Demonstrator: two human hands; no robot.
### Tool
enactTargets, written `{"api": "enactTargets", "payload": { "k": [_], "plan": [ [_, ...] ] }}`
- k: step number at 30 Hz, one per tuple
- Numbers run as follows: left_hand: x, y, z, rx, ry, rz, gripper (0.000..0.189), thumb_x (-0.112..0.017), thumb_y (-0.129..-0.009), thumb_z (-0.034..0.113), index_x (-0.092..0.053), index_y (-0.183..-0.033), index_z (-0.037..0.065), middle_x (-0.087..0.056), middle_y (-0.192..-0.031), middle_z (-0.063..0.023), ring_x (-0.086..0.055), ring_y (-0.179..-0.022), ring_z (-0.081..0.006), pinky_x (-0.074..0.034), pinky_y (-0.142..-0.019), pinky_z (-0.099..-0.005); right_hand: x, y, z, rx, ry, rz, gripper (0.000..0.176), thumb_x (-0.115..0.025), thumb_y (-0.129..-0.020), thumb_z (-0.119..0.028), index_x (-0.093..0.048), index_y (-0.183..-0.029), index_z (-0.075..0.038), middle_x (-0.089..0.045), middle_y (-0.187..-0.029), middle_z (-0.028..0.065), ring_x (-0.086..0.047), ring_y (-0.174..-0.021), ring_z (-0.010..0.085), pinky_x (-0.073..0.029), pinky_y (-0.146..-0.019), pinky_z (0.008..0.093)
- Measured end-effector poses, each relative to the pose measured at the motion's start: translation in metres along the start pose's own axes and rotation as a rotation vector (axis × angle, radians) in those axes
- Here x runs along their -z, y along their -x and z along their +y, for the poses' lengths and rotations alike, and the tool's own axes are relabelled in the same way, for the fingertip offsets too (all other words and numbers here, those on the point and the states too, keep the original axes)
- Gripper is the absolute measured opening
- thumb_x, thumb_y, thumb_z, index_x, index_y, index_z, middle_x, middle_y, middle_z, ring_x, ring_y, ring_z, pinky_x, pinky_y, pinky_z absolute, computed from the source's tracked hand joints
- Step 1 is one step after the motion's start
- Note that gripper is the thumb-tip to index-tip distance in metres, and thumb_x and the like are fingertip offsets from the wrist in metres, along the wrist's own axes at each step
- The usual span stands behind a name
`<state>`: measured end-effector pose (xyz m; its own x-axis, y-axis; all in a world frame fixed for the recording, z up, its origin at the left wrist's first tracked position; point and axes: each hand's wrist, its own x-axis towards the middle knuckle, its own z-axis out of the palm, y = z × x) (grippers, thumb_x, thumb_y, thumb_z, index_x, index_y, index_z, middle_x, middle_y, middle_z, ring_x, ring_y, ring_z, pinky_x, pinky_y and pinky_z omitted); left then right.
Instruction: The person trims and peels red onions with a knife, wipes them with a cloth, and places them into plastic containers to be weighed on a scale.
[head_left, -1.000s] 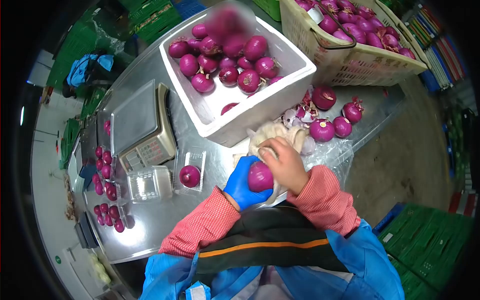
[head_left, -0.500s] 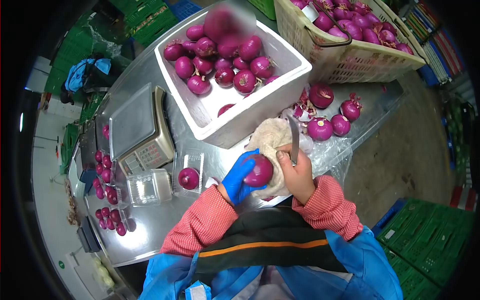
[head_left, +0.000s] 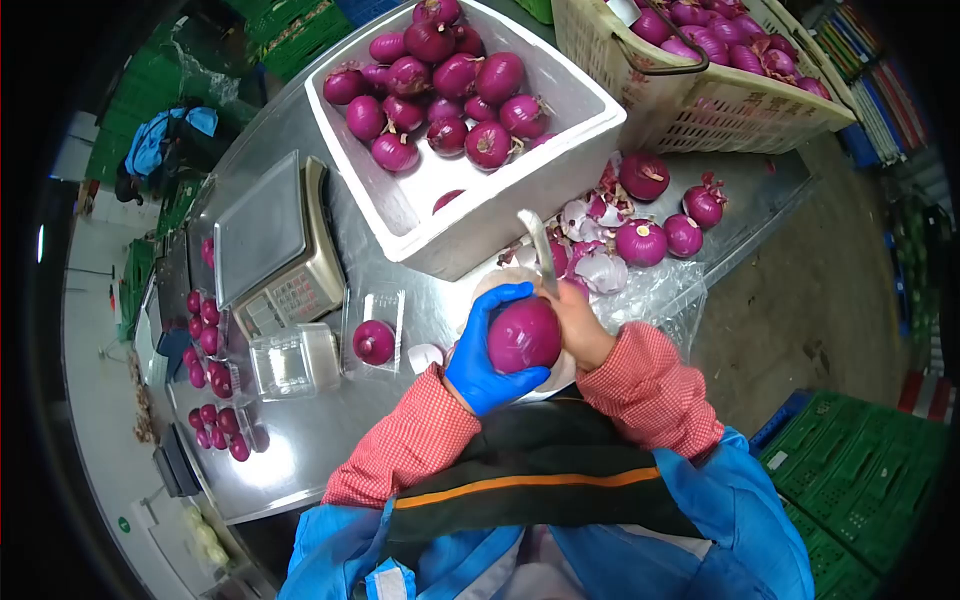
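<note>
My left hand [head_left: 490,360], in a blue glove, is wrapped round a large red onion [head_left: 525,335] from the left and below. Bare, my right hand [head_left: 580,330] is closed on a knife and sits against the onion's right side. The knife [head_left: 541,252] points up and away, its curved blade above the onion; its handle is hidden in the fingers. Under both hands lies a pale cloth [head_left: 490,287], mostly covered. Loose onion skins [head_left: 600,268] lie just beyond my right hand, near several red onions [head_left: 641,243].
A white foam box [head_left: 440,255] of red onions stands ahead, with a cream crate [head_left: 700,125] of more onions behind right. On the metal table [head_left: 330,440] are a scale [head_left: 285,270], clear punnets [head_left: 295,362] and a single onion [head_left: 374,342]. Another person [head_left: 170,140] is at far left.
The cloth that was bunched round the onion and right fingers is now lower, beneath the hands. The blade has shifted left, above the onion. More loose skins show beyond the hands.
</note>
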<state>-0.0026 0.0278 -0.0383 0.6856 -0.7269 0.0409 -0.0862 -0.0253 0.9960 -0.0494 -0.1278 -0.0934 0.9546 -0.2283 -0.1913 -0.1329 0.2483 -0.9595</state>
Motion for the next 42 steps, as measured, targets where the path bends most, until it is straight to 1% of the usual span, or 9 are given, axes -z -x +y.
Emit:
{"api": "enactTargets", "payload": {
  "k": [5, 9, 12, 15, 22, 27, 29, 33, 42],
  "plan": [
    [0.014, 0.007, -0.022, 0.144, 0.039, 0.029, 0.093, -0.09, -0.061, 0.017, -0.038, -0.137, 0.006, -0.047, -0.14, -0.013, -0.047, -0.129, -0.0262, -0.037, -0.11, -0.0394, 0.018, 0.011, 0.0, -0.115, 0.063, 0.246, 0.02, -0.053, -0.101, -0.017, -0.065, -0.098, -0.001, -0.066, -0.083, 0.0008, -0.06, -0.078, 0.0097, -0.049, -0.068, 0.032],
    [0.014, 0.022, -0.082, 0.248, -0.277, 0.137, 0.069, -0.083, -0.069, 0.017, -0.05, -0.128, 0.004, -0.055, -0.126, -0.0177, -0.054, -0.119, -0.0293, -0.046, -0.098, -0.0394, -0.027, 0.023, -0.039, 0.378, 0.369, 0.12, 0.012, -0.064, -0.088, -0.014, -0.061, -0.083, -0.004, -0.06, -0.072, 0.0067, -0.057, -0.061, 0.0187, -0.047, -0.06, 0.0336],
    [0.009, 0.003, -0.068, 0.127, -0.671, -0.146, 0.053, -0.08, -0.07, 0.024, -0.06, -0.114, 0.004, -0.063, -0.108, -0.0157, -0.06, -0.106, -0.0272, -0.049, -0.091, -0.0392, -0.047, 0.026, -0.061, 0.648, 0.899, 0.039, 0.013, -0.066, -0.084, -0.017, -0.061, -0.084, -0.004, -0.061, -0.078, 0.0123, -0.06, -0.067, 0.0299, -0.049, -0.063, 0.0392],
    [0.016, 0.019, -0.057, 0.301, -0.37, -0.035, 0.065, -0.084, -0.068, 0.021, -0.055, -0.124, 0.006, -0.062, -0.115, -0.0122, -0.06, -0.111, -0.0242, -0.049, -0.093, -0.0355, -0.038, 0.007, -0.048, 0.462, 0.941, 0.2, 0.018, -0.066, -0.085, -0.021, -0.062, -0.084, -0.004, -0.062, -0.083, 0.0141, -0.062, -0.074, 0.0345, -0.05, -0.066, 0.044],
    [0.032, 0.024, -0.015, 0.127, 0.255, 0.078, 0.085, -0.087, -0.068, 0.011, -0.041, -0.139, 0.008, -0.051, -0.136, -0.0123, -0.053, -0.123, -0.0236, -0.044, -0.106, -0.0374, 0.001, -0.008, 0.005, 0.15, 0.547, 0.152, 0.023, -0.064, -0.089, -0.022, -0.063, -0.088, 0.001, -0.064, -0.076, 0.0203, -0.063, -0.071, 0.039, -0.048, -0.065, 0.0444],
    [0.075, 0.036, -0.035, 0.268, -0.24, 0.346, 0.081, -0.088, -0.065, 0.023, -0.048, -0.134, 0.007, -0.053, -0.13, -0.0152, -0.055, -0.119, -0.0285, -0.046, -0.103, -0.0392, 0.002, 0.0, -0.026, 0.263, 0.755, 0.214, 0.019, -0.064, -0.088, -0.02, -0.062, -0.096, -0.004, -0.065, -0.094, 0.0148, -0.064, -0.081, 0.034, -0.05, -0.069, 0.0414],
    [0.1, 0.036, -0.044, 0.209, -0.863, 0.43, 0.085, -0.089, -0.063, 0.026, -0.047, -0.134, 0.008, -0.05, -0.131, -0.0182, -0.052, -0.12, -0.0332, -0.045, -0.103, -0.0423, -0.002, 0.005, -0.031, 0.32, 0.861, 0.177, 0.016, -0.065, -0.087, -0.018, -0.062, -0.098, -0.006, -0.062, -0.093, 0.0126, -0.062, -0.082, 0.034, -0.049, -0.068, 0.0417],
    [0.129, 0.015, -0.032, 0.596, -1.248, 0.445, 0.081, -0.088, -0.064, 0.031, -0.05, -0.132, 0.01, -0.049, -0.128, -0.0229, -0.052, -0.115, -0.0404, -0.045, -0.101, -0.0468, -0.025, 0.019, -0.04, 0.469, 0.933, 0.049, 0.017, -0.069, -0.08, -0.011, -0.063, -0.096, -0.008, -0.057, -0.084, 0.0109, -0.061, -0.077, 0.0326, -0.048, -0.064, 0.0404],
    [0.202, 0.128, -0.106, 0.44, -1.061, 0.598, 0.047, -0.059, -0.09, 0.016, -0.052, -0.132, -0.002, -0.056, -0.128, -0.027, -0.055, -0.116, -0.0439, -0.043, -0.103, -0.0473, -0.069, -0.01, -0.026, 0.501, 0.853, -0.253, 0.027, -0.067, -0.083, -0.012, -0.062, -0.108, -0.005, -0.063, -0.089, 0.0146, -0.064, -0.08, 0.0347, -0.051, -0.068, 0.0414]
  ]
}}
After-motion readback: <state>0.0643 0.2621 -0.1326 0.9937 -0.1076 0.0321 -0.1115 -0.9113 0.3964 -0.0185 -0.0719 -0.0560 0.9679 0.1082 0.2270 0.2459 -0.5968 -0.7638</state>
